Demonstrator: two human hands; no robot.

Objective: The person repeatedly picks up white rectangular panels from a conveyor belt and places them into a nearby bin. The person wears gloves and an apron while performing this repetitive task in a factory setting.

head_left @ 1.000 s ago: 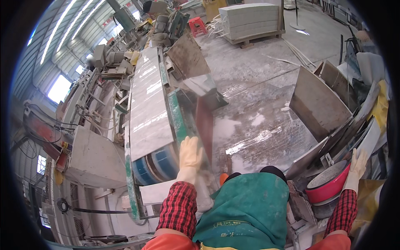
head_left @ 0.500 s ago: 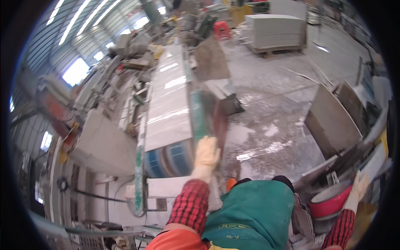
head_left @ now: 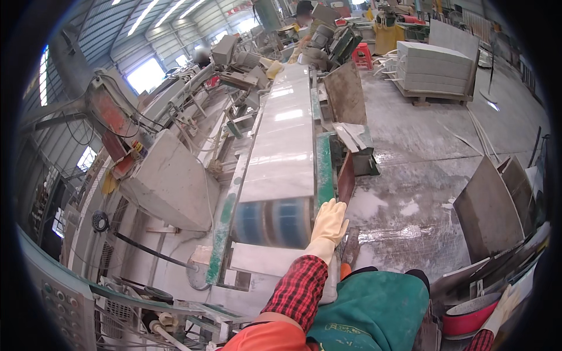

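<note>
My left hand (head_left: 329,225), in a cream rubber glove, lies with fingers stretched out at the near end of the conveyor's green side rail (head_left: 324,169). It holds nothing. Beside it, the pale conveyor belt (head_left: 280,152) runs away from me, over a roller with blue bands (head_left: 272,222) at its near end. At the lower right, my gloved right hand (head_left: 508,303) reaches out next to a red round tub (head_left: 468,319). Its fingers look extended against a pale slab edge and are hard to separate from it.
A large pale angled block (head_left: 170,181) stands left of the conveyor. Brown boards (head_left: 492,205) lean at the right. Stacked pale slabs (head_left: 436,67) sit on a pallet farther back, near a red stool (head_left: 362,55). A panel with buttons (head_left: 61,304) is at the lower left.
The view has swung left, so the conveyor and floor things sit farther right in the picture. My left hand stays by the rail's end, my right hand by the tub.
</note>
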